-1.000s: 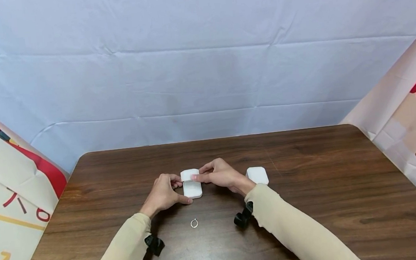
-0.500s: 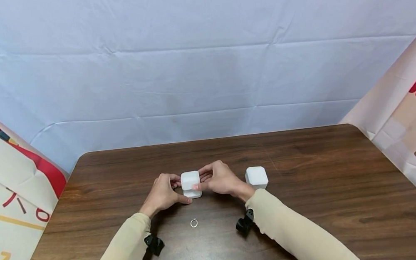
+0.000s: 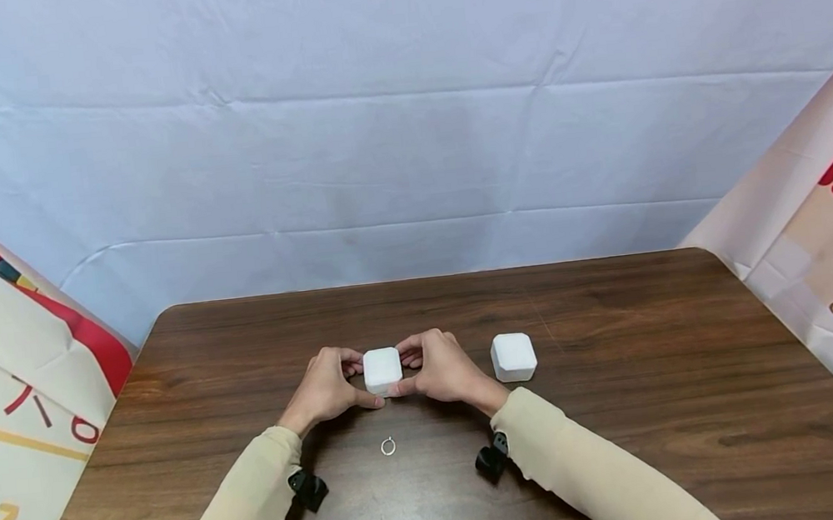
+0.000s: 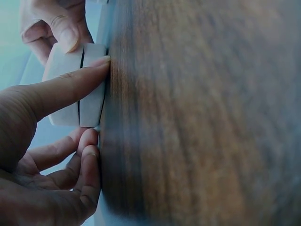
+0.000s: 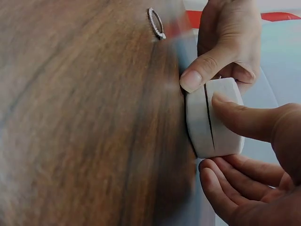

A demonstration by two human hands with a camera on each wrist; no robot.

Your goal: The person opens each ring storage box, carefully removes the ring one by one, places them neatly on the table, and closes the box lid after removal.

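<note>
A white ring box (image 3: 382, 367) stands on the wooden table between both hands, its lid down over the base. A thin dark seam, narrowing to one end, shows between lid and base in the right wrist view. My left hand (image 3: 327, 388) grips the box's base, thumb at the front and curled fingers at the side. On the other side, my right hand (image 3: 445, 368) holds the box, with the thumb (image 5: 225, 110) pressed on the lid's front and the fingers along its side. Nearer the body lies a silver ring (image 5: 152, 22) set with small stones.
A second white box (image 3: 513, 355), closed, stands to the right of the right hand. The brown wooden table (image 3: 664, 403) has its far edge by a pale hanging cloth (image 3: 406, 152). Printed cloths hang at both sides.
The lid of the ring box has swung down toward the body onto its base, with the right thumb moving down along with it. The left hand has stayed in place.
</note>
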